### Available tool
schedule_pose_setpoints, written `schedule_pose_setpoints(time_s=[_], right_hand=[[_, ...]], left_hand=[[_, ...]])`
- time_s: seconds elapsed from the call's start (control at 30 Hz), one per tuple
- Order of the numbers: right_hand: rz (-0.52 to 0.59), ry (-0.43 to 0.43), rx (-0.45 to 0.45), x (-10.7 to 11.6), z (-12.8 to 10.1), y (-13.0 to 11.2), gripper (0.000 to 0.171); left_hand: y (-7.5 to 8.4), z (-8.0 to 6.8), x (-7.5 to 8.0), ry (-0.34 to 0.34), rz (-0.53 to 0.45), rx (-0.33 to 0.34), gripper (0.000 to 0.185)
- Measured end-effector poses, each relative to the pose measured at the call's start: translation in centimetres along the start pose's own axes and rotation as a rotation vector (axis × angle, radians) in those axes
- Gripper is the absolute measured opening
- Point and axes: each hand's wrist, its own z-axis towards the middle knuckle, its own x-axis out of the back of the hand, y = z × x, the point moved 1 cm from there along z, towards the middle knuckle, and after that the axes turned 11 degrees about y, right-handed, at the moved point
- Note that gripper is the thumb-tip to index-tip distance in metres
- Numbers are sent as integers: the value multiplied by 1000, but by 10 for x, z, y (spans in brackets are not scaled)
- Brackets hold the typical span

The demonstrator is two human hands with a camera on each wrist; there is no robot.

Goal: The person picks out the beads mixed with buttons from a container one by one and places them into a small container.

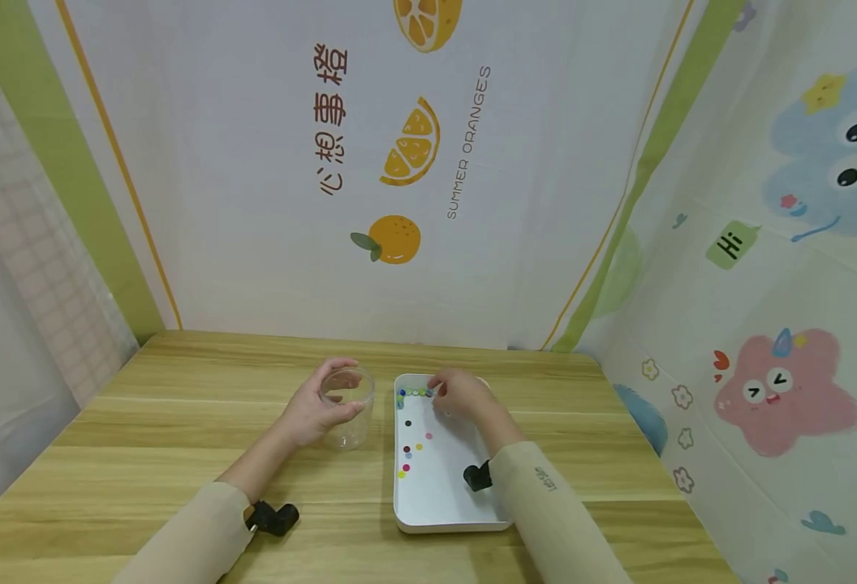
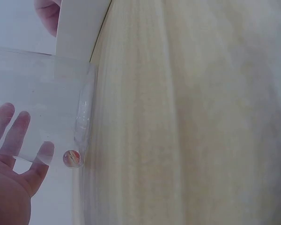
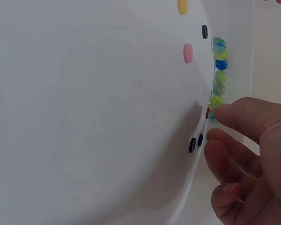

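Note:
My left hand (image 1: 324,408) grips a clear plastic jar (image 1: 348,405) standing on the wooden table left of a white tray (image 1: 436,507). In the left wrist view my fingers (image 2: 15,129) show through the jar wall (image 2: 42,93), and one marble (image 2: 71,158) lies inside. My right hand (image 1: 452,395) hovers over the tray's far end. A row of glass marbles (image 3: 219,70) lines the far wall there. My right index fingertip (image 3: 225,112) touches the nearest marble (image 3: 210,114), with the thumb (image 3: 215,145) curled a little apart.
Flat coloured discs (image 1: 412,450) lie scattered in the tray, among them a pink one (image 3: 188,53) and black ones (image 3: 192,144). Printed curtain walls (image 1: 428,162) close in the table (image 1: 144,422) at the back and on both sides.

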Motion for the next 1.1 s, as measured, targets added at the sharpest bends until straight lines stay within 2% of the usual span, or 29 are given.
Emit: schedule_pose_setpoints(time_s=[0.27,0.7,0.83,1.1], right_hand=[[-67,9,19,-1,-1,-5,31],[-111,17,40,-2,-2,0,14],[-55,7,12,-1,-2,3,14],[225,23,-40,6,-4,10,22]], left_hand=[[0,1,0,1,2,2,69],[1,1,-1,-8,-2,17,70],[0,0,0,-8,8,7,69],[0,-1,0,-6,4,0,69]])
